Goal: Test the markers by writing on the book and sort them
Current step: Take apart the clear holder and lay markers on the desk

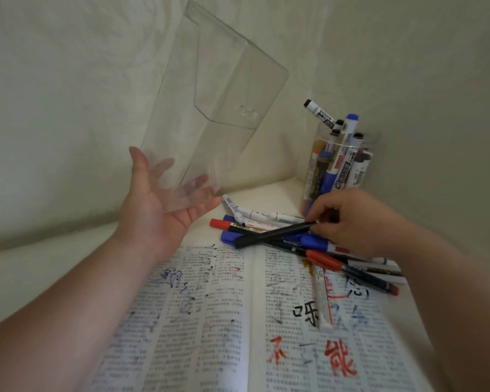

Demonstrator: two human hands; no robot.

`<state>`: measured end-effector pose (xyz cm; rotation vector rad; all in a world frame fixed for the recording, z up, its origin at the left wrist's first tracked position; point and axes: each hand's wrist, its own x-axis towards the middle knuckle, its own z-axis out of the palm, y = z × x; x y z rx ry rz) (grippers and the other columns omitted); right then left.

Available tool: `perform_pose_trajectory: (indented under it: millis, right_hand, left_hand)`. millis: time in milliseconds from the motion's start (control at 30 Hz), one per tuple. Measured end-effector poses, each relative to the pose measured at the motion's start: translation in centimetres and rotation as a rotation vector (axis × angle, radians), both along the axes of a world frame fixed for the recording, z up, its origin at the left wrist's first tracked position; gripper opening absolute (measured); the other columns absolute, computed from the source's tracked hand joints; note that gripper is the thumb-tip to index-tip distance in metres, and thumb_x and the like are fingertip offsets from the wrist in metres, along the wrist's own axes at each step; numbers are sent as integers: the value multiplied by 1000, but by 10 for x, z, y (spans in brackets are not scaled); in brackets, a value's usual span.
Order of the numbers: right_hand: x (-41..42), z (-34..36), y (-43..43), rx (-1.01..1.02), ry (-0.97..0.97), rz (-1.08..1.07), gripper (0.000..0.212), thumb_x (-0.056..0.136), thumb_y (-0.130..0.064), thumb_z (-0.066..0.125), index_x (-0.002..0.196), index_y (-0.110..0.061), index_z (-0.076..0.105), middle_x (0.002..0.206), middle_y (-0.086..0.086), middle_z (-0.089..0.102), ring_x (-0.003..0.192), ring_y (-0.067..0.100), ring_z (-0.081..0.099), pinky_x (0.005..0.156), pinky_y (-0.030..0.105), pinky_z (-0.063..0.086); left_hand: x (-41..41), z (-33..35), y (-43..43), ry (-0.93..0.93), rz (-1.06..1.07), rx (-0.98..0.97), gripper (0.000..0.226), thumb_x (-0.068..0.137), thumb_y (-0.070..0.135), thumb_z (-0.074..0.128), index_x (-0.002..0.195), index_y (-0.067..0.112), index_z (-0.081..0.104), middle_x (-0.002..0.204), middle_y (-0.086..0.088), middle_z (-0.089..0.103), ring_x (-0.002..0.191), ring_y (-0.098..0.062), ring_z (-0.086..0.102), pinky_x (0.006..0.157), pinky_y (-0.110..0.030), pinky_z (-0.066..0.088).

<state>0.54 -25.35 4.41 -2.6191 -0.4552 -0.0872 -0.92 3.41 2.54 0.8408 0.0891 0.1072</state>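
Observation:
An open book [210,321] of printed text, scribbled over in black, blue and red ink, lies in front of me. Above its top edge is a pile of several markers [255,226] with red, blue and black caps. My left hand [159,210] holds up a clear plastic pouch [210,108] by its lower end, tilted up and to the right. My right hand [351,219] pinches one end of a long black marker [272,234] lying across the pile. A white marker [323,298] rests on the right page.
A clear round jar [340,162] stuffed with several markers stands upright at the back right, close to the wall corner. More markers [359,270] lie across the book's upper right edge. Pale walls close in behind and to the left.

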Motion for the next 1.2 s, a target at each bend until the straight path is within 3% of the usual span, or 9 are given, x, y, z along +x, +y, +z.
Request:
perform_pose_trajectory:
  millis: [200, 300, 433, 567, 667, 767, 933, 1067, 1200]
  right_hand:
    - [-3, -7, 16, -61, -63, 38, 6, 89, -33, 73, 95, -35, 73, 102, -13, 62, 95, 4, 58, 91, 32, 52]
    - [-10, -11, 27, 22, -154, 81, 11, 87, -39, 75, 96, -33, 73, 95, -20, 60, 94, -1, 55, 86, 27, 48]
    - [-24, -14, 53, 341, -168, 109, 64, 72, -65, 73, 125, -31, 65, 104, -22, 66, 101, -1, 58, 78, 17, 41]
    - [-31, 1, 80, 664, 27, 85, 125, 57, -76, 78, 159, -32, 21, 125, -22, 63, 116, -6, 57, 88, 18, 47]
    - [-38, 16, 101, 740, 34, 6, 128, 55, -74, 82, 158, -37, 16, 123, -18, 62, 113, -3, 58, 80, 15, 45]
    - [-28, 31, 109, 704, -36, -109, 113, 58, -67, 85, 150, -29, 31, 112, -12, 65, 100, 1, 63, 79, 20, 50]
    - [-1, 53, 99, 690, -147, -222, 93, 67, -62, 85, 140, -24, 41, 112, -12, 62, 94, 0, 59, 65, 16, 40]
    - [15, 45, 98, 607, -265, -312, 95, 69, -54, 86, 143, -21, 35, 116, -10, 52, 99, 6, 55, 65, 14, 38]
    - [29, 22, 103, 445, -354, -357, 100, 66, -56, 86, 141, -17, 32, 120, -3, 50, 109, 16, 54, 85, 29, 54]
  left_hand:
    - [0, -3, -3, 2, -55, 19, 73, 89, 77, 40, 134, 22, 51, 114, -31, 69, 104, -47, 69, 83, -59, 58]
    - [-1, -4, -4, 6, -77, 28, 72, 90, 76, 38, 136, 21, 50, 115, -30, 69, 103, -48, 69, 77, -57, 60]
    - [-3, -5, -6, 7, -116, 90, 70, 92, 73, 34, 134, 18, 48, 114, -27, 70, 100, -47, 70, 66, -47, 63]
    - [-2, -6, -10, -10, -120, 178, 67, 95, 71, 31, 135, 18, 46, 115, -23, 71, 103, -44, 70, 92, -61, 54]
    - [0, -6, -12, 1, -65, 228, 65, 96, 67, 33, 134, 15, 49, 113, -19, 73, 99, -40, 72, 84, -59, 57]
    - [1, -9, -9, -10, -43, 275, 66, 96, 64, 37, 134, 12, 48, 117, -21, 71, 97, -41, 73, 70, -53, 61]
    - [-1, -16, -6, -103, -52, 559, 57, 99, 53, 43, 143, 18, 46, 114, -11, 72, 91, -27, 72, 63, -40, 59]
    - [2, -22, -8, -256, 91, 1045, 31, 105, 39, 47, 135, 34, 50, 110, 15, 71, 83, 3, 61, 75, -17, 47]
    - [10, -30, 2, -451, 80, 1499, 36, 94, 5, 56, 118, 31, 65, 117, 22, 58, 106, 3, 50, 90, -7, 33]
